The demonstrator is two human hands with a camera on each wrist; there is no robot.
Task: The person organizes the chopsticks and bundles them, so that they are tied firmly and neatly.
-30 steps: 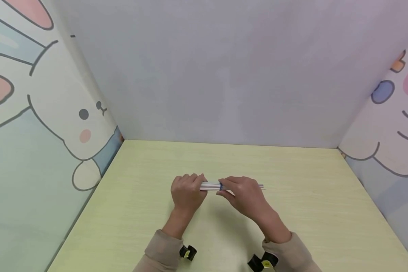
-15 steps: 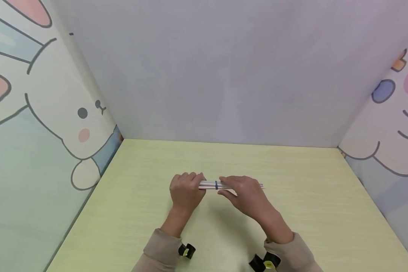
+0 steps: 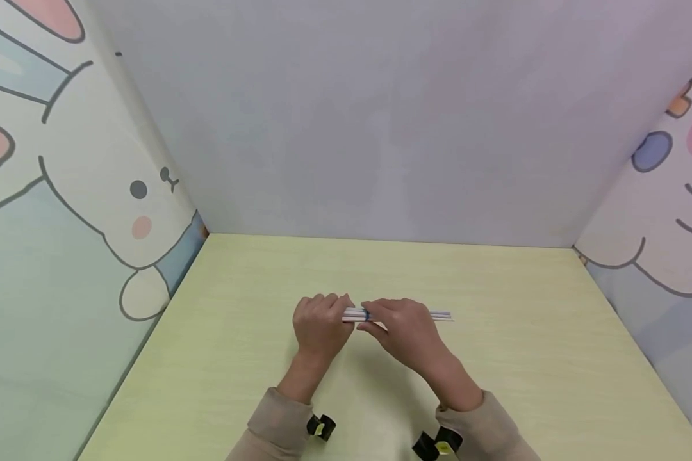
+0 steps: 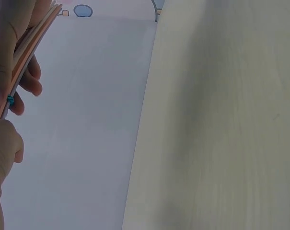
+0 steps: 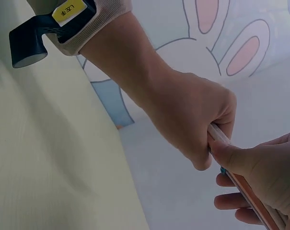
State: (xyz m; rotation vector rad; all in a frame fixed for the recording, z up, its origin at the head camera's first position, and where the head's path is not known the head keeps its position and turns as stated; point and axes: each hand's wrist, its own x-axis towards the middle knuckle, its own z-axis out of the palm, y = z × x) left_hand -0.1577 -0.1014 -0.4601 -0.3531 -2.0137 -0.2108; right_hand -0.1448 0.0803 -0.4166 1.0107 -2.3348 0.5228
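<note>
A bundle of slim, pale sticks (image 3: pixel 443 316) lies level between both hands, held above the table. Curled in a fist, the left hand (image 3: pixel 323 326) grips its left end, which is hidden inside. The right hand (image 3: pixel 406 333) pinches the bundle close beside the left, thumb on the near side and fingers on the far side. A thin blue-green band (image 3: pixel 367 315) circles the sticks at the right fingertips. In the right wrist view the right thumb (image 5: pixel 231 157) lies along the sticks, near the band. The sticks' right ends poke out past the right hand.
The light yellow table (image 3: pixel 254 282) spreads under the hands and carries their shadows. A plain grey wall (image 3: pixel 380 128) rises behind it, with cartoon-printed panels (image 3: pixel 92 160) on either side. Black wrist mounts (image 3: pixel 321 427) sit by the sleeve cuffs.
The right hand first moved slightly right off the band, then back left onto it. The band has shifted along the sticks toward the left hand, which still grips the same end.
</note>
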